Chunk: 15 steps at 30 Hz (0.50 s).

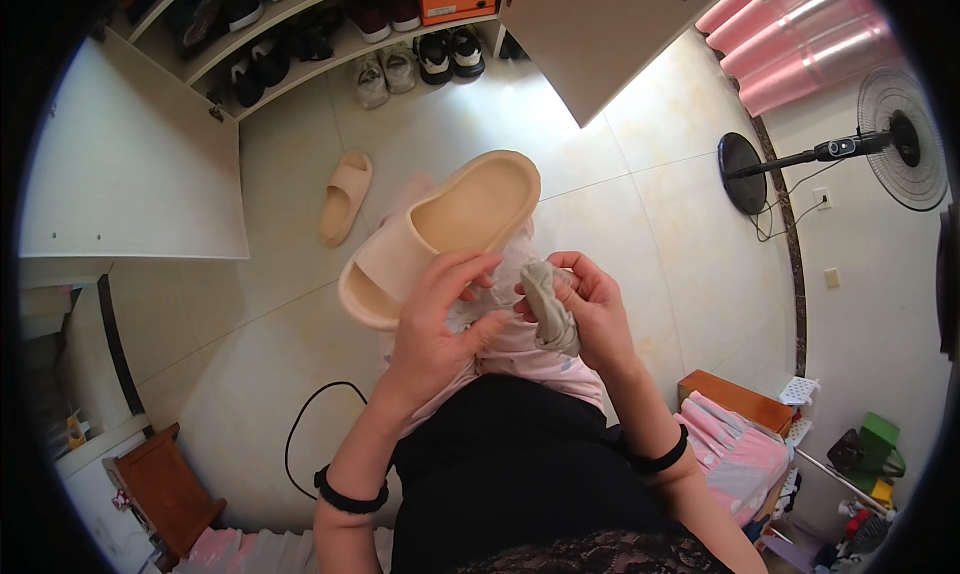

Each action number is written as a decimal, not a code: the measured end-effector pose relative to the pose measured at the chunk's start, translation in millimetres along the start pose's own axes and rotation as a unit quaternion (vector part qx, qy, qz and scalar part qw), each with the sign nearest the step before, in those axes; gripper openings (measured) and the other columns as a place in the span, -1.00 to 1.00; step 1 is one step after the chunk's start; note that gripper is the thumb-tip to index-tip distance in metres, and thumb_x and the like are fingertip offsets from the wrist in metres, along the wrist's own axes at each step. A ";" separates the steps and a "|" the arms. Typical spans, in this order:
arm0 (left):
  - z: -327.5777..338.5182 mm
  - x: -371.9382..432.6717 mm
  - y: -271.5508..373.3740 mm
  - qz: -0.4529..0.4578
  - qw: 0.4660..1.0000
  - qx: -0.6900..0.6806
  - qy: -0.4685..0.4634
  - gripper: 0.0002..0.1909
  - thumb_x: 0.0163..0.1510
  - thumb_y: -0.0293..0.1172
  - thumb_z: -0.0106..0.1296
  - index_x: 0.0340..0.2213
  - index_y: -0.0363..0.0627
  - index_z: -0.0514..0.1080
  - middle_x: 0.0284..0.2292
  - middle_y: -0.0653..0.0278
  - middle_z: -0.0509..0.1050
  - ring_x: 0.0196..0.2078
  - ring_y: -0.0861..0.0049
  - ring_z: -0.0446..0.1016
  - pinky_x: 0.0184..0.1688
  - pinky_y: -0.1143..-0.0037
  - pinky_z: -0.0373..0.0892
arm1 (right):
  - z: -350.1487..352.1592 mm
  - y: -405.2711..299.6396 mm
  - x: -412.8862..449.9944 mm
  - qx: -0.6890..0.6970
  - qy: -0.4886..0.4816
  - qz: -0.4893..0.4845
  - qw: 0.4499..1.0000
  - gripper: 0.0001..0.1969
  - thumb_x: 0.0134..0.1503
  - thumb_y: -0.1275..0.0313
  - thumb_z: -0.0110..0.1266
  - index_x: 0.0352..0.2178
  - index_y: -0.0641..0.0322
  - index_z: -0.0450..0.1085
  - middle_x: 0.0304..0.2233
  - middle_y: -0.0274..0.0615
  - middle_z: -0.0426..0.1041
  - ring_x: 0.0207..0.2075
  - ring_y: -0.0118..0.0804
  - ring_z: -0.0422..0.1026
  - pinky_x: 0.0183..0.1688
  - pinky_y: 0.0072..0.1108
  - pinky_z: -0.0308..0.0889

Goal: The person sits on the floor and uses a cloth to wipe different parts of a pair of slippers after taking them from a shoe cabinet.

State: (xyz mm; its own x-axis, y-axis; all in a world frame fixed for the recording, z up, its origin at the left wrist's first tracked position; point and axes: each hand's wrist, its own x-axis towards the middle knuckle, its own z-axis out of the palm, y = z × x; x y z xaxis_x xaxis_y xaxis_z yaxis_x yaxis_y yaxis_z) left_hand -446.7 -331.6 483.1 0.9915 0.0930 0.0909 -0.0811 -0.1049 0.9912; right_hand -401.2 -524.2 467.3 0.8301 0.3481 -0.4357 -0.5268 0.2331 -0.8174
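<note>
A beige slide sandal [476,206] lies tilted over my lap, its wide strap at the lower left and its open footbed facing up. My left hand [450,311] is at the sandal's near edge, fingers curled and apart from the thumb; nothing shows between them. My right hand [592,300] grips a crumpled grey-green cloth [551,308], just right of the left hand. Pink patterned trousers [517,353] cover my legs beneath both hands. The matching beige slide sandal [346,199] lies on the floor ahead to the left.
Ahead stands an open shoe cabinet [322,68] with several shoes and an orange shoebox [459,2]. Its doors swing out at left [135,154] and right [600,34]. White-black sneakers [451,55] sit on the floor. A standing fan [832,150] is at right, a wooden stool [165,491] lower left.
</note>
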 end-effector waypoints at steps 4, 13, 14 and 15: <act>4.9 -1.3 -2.0 0.015 0.997 0.049 -0.055 -0.70 -0.02 -0.56 0.20 -0.19 -0.27 0.46 -0.21 0.23 0.51 -0.23 0.50 0.49 -0.11 0.57 0.37 | -3.3 -0.1 -11.1 -0.108 -0.041 -0.015 0.993 -0.83 0.20 0.54 0.09 -0.17 0.34 0.37 -0.32 -0.28 0.54 -0.36 -0.63 0.43 -0.29 -0.75 0.33; -8.1 -28.1 -32.5 -0.262 0.948 -0.177 -0.049 -0.82 0.13 -0.54 0.11 -0.21 -0.26 0.41 -0.29 0.31 0.51 -0.24 0.63 0.49 -0.15 0.59 0.39 | -19.0 4.0 -7.5 -0.073 -0.070 0.021 0.995 -0.80 0.20 0.51 0.09 -0.16 0.37 0.47 -0.32 -0.37 0.53 -0.31 -0.63 0.41 -0.22 -0.72 0.33; -5.9 -29.8 -34.4 -0.200 0.975 -0.096 -0.003 -0.81 0.15 -0.53 0.10 -0.19 -0.27 0.40 -0.27 0.29 0.50 -0.23 0.63 0.49 -0.17 0.60 0.40 | -20.7 5.7 -7.8 -0.026 -0.090 0.039 0.995 -0.80 0.21 0.50 0.06 -0.14 0.38 0.46 -0.30 -0.36 0.52 -0.29 -0.63 0.41 -0.21 -0.73 0.32; -1.6 -30.2 -34.6 -0.135 0.990 -0.017 0.041 -0.79 0.16 -0.52 0.08 -0.16 -0.27 0.39 -0.26 0.27 0.49 -0.23 0.63 0.49 -0.19 0.61 0.40 | -22.9 6.8 -8.3 -0.025 -0.087 0.039 0.995 -0.80 0.21 0.50 0.06 -0.14 0.38 0.46 -0.30 -0.36 0.52 -0.29 -0.63 0.41 -0.21 -0.73 0.32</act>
State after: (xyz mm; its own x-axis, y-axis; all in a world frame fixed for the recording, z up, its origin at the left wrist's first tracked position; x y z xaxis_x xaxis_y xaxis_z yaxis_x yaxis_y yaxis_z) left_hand -474.0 -329.2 446.2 0.9663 0.1926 -0.1708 0.1802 -0.0326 0.9831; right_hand -407.6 -546.2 456.7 0.7411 0.5156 -0.4300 -0.5747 0.1560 -0.8034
